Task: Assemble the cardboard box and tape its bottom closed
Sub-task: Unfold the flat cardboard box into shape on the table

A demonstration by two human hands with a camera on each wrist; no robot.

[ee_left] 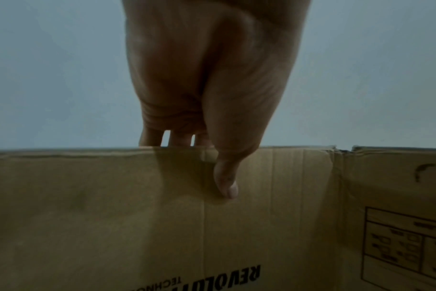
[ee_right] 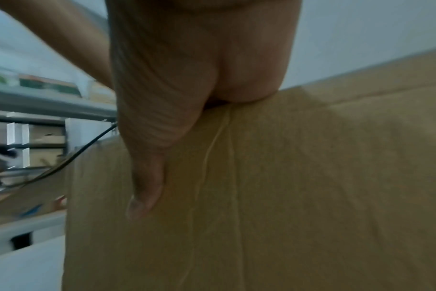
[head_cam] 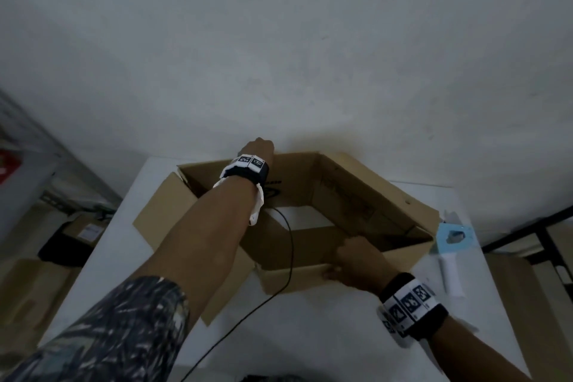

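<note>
A brown cardboard box [head_cam: 366, 195] stands opened into a skewed tube on the white table [head_cam: 310, 335], with the table showing through its middle. My left hand [head_cam: 259, 149] grips the top edge of the far panel [ee_left: 112, 216]: thumb [ee_left: 227, 181] on the inner face, fingers [ee_left: 151, 139] hooked over behind. My right hand [head_cam: 356, 260] pinches the near panel [ee_right: 286, 196], thumb [ee_right: 144, 187] flat on the outer face and the fingers hidden inside. A blue and white tape dispenser [head_cam: 452, 245] lies on the table to the box's right.
A black cable [head_cam: 288, 257] runs from my left wrist across the near panel. The wall [head_cam: 279, 40] rises right behind the box. Cardboard boxes [head_cam: 28, 295] sit on the floor at left, a dark frame [head_cam: 539, 226] at right.
</note>
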